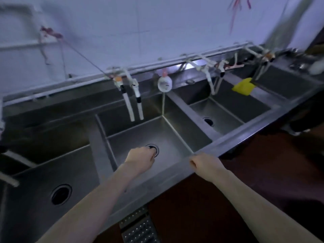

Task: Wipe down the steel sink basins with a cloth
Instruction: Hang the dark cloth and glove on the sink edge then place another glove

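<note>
a long steel sink unit (233, 137) runs along a pale wall (140, 23), with four basins in view. the leftmost basin (35, 172) holds nothing but its round dark drain (61, 194). the second basin (171, 137), straight ahead, has a drain (157, 148) in its floor, and the left hand (140, 159) reaches down into it with the fingers curled over the drain's near edge; whether it pinches anything there i cannot tell. the third basin (228, 118) shows a dark drain (208, 121) and is otherwise bare. the fourth basin (284, 83), far right, is blurred and its floor is hard to read.

the yellow cloth (243, 87) lies draped over the divider between the third and fourth basins, well apart from both hands, off to the right and further back. the right hand (204, 163) is closed in a loose fist, resting on the front rim of the sink at the near right corner of the second basin, holding nothing that shows.

two white hoses (135, 106) hang from the taps above the second basin, and more white hoses (213, 85) hang over the third. a round white bottle (164, 83) sits on the back ledge between the second and third basins. a perforated metal grate (140, 227) lies on the dark floor below.
</note>
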Motion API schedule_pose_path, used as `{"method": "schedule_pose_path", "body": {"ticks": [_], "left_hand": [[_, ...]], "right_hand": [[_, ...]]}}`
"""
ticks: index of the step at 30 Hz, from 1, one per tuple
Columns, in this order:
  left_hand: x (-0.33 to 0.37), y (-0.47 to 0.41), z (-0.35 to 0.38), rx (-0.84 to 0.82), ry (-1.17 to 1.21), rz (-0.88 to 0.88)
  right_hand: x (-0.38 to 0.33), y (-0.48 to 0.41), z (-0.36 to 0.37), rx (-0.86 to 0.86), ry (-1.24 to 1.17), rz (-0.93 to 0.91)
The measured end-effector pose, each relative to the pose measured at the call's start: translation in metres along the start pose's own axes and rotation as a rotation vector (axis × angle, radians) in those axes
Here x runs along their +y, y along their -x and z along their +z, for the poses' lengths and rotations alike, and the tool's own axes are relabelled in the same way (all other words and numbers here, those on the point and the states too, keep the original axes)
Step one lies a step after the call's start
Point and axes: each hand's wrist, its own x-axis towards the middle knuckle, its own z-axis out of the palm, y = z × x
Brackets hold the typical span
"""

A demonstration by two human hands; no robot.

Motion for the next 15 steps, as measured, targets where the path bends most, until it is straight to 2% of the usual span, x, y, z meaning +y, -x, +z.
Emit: {"method": "schedule_pose_path", "body": {"ticks": [7, 15], "left_hand": [[0.096, -0.129, -0.016, 0.008, 0.008, 0.129], [0.172, -0.325, -0.024, 0.019, 0.067, 0.161]], "right_hand": [[0.143, -0.021, -0.034, 0.061, 0.018, 0.125], [0.314, -0.113, -0.074, 0.041, 0.039, 0.215]]}}
